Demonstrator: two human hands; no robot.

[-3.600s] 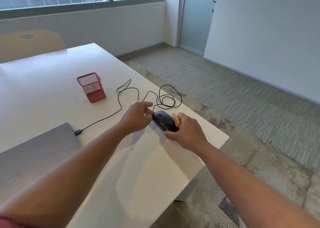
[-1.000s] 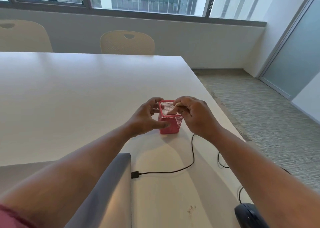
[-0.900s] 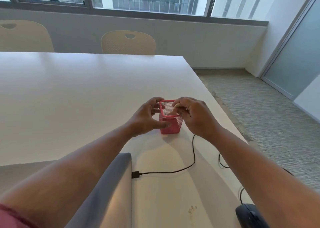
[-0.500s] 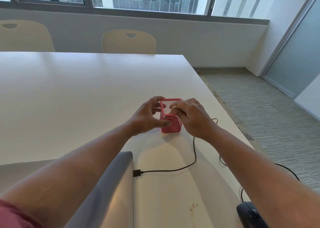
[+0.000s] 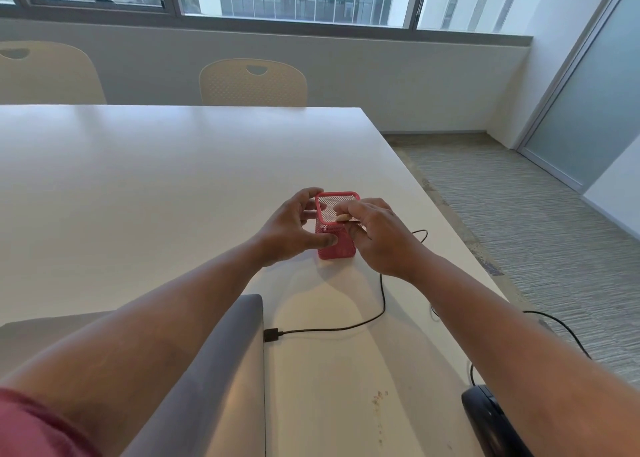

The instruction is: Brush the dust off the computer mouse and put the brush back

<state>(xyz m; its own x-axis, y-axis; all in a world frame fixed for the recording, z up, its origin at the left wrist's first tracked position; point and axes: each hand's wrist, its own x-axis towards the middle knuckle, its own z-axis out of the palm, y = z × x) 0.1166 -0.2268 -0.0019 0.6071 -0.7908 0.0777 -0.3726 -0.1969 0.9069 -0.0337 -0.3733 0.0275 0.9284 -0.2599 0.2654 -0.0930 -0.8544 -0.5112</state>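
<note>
At the middle of the white desk (image 5: pixel 173 179), the left hand (image 5: pixel 294 229) grips the red mesh holder (image 5: pixel 337 245) by its side, thumb across the front. The right hand (image 5: pixel 375 236) pinches the pale end of the brush (image 5: pixel 343 217) just inside the rim. The mouse (image 5: pixel 485 418) lies near the desk's front edge, so brushing seems finished; only letting go of the brush remains. No brand, label or writing can be read anywhere.
</note>
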